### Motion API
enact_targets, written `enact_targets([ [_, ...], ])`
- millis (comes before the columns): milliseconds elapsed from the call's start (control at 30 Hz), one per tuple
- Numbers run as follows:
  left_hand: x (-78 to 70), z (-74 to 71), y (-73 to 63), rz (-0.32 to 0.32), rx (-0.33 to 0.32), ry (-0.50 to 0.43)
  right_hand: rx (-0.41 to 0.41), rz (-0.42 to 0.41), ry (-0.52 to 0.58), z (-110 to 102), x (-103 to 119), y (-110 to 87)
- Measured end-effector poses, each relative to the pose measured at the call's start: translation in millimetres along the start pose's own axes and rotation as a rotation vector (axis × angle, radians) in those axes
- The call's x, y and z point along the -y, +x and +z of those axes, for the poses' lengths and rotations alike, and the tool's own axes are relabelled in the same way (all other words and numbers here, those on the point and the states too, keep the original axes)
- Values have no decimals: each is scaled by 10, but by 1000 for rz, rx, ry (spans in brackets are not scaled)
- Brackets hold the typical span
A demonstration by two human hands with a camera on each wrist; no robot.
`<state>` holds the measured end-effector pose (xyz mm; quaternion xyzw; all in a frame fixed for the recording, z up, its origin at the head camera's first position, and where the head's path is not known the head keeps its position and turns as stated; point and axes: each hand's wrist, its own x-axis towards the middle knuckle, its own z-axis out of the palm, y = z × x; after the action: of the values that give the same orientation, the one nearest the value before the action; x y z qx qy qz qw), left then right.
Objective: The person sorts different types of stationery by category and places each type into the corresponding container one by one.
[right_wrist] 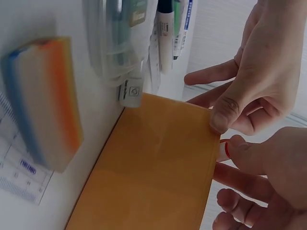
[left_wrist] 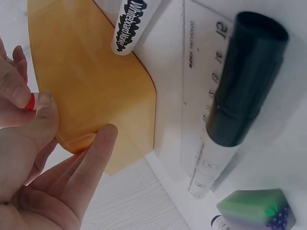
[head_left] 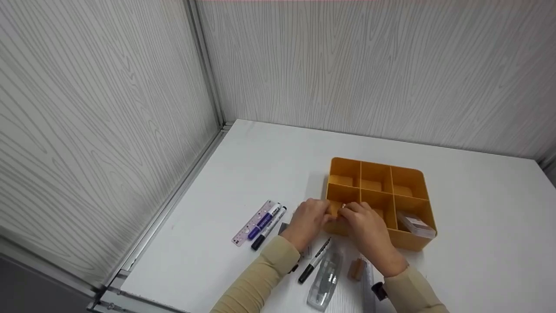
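Observation:
An orange divided organizer box (head_left: 399,239) stands on the table. My left hand (head_left: 309,219) grips its near left corner, thumb on the rim; in the left wrist view the fingers (left_wrist: 91,172) reach round the side wall. Over the front left compartment, my right hand (head_left: 367,228) pinches a small white piece with a red band (right_wrist: 224,150) between thumb and fingers, right at the rim. Most of that piece is hidden by the fingers, and I cannot tell its kind. A clear plastic box (head_left: 417,224) leans in the front right compartment.
Left of my arms lie a pink ruler (head_left: 249,226), a purple marker (head_left: 263,222) and a black-capped marker (head_left: 269,228). Between the arms are another black-capped marker (head_left: 315,261), a clear plastic case (head_left: 325,278), a striped eraser (right_wrist: 48,100) and a clear ruler (head_left: 368,289).

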<state>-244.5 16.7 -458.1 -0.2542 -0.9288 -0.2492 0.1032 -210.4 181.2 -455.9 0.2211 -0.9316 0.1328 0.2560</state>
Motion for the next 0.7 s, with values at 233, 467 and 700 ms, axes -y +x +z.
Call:
enact_targets([
  [233,6,8,8,2,-5,-15,36,5,-36,-46,-80,-48],
  [467,7,5,3,35,-31,7,42,18,9,-120,-134,-113],
  [700,4,5,-2,29,-32,7,25,-9,13,-170,-179,-139],
])
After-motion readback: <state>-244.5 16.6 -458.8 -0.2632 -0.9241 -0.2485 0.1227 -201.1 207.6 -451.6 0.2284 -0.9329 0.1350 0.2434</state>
